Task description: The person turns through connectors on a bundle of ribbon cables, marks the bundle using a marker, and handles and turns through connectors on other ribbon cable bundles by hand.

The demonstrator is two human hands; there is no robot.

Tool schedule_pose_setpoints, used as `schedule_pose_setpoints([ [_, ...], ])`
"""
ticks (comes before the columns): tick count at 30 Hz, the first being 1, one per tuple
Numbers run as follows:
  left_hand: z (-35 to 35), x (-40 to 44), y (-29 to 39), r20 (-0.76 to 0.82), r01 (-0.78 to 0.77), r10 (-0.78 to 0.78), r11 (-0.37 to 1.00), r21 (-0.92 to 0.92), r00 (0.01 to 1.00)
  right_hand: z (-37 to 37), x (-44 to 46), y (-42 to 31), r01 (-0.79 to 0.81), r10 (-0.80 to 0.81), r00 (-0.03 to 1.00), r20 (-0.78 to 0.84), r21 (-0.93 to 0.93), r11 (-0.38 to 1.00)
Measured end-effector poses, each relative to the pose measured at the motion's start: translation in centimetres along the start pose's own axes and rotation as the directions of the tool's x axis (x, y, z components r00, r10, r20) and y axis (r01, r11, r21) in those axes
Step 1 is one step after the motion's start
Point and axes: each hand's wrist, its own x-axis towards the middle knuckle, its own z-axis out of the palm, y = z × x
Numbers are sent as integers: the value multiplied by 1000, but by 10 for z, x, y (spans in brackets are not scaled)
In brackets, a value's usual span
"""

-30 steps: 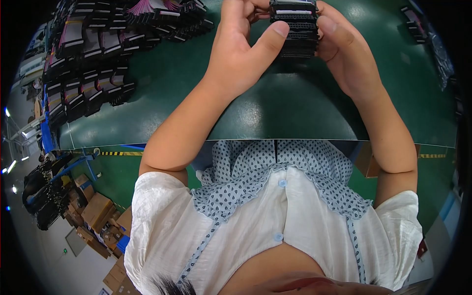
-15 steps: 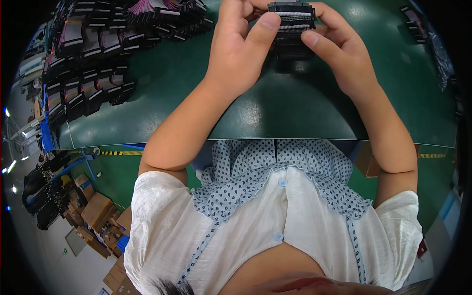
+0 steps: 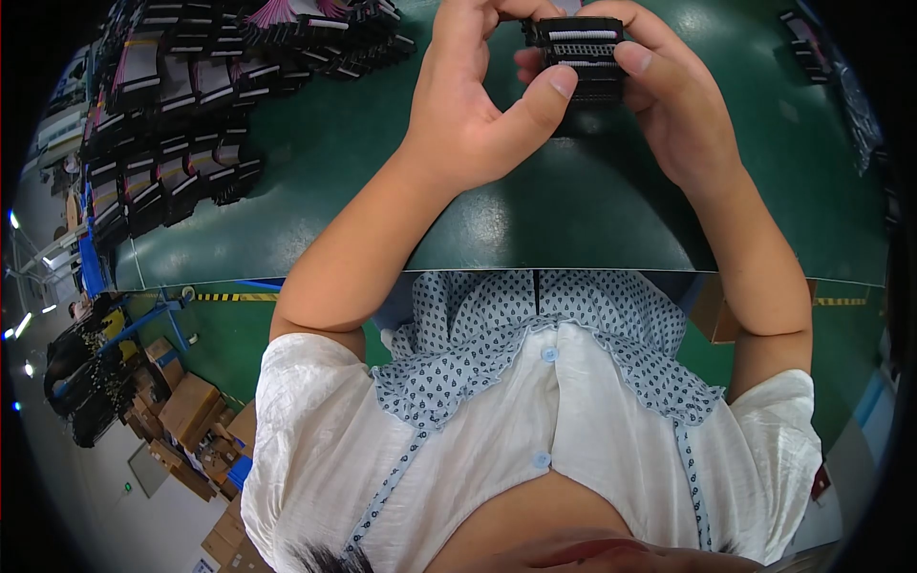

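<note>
A small stack of black multi-pin connectors (image 3: 585, 50) with pale strips across it is held up over the green table. My left hand (image 3: 482, 119) is closed on its left side, thumb tip at the lower left edge. From the right, my right hand (image 3: 680, 100) grips the same stack, its thumb pressed on the right end. The far fingers of both hands are partly hidden behind the connectors.
Rows of black connectors with grey and pink ribbon cables (image 3: 177, 76) lie piled on the left of the green table (image 3: 334, 229). More black connectors (image 3: 804, 48) and a clear plastic bag (image 3: 860, 119) lie at the right. Cardboard boxes (image 3: 188, 406) stand on the floor at left.
The connectors have turned in my hands and come slightly right and nearer to me, showing a row of pin slots. My left thumb has slid down, and my right thumb has moved up onto the end.
</note>
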Motion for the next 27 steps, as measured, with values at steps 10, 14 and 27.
schedule_pose_setpoints([
  [10, -4, 9, 32, 115, -105, 51, 836, 538, 992, 2, 4, -8, 45, -45, 999, -4, 175, 984],
  [14, 1, 8, 23, 91, -108, 73, 865, 490, 993, -15, 8, 0, 85, -95, 994, 49, 187, 979],
  [27, 8, -6, 8, -119, 341, -380, 904, -259, 917, -20, 6, 6, 243, -243, 969, 45, -349, 905],
])
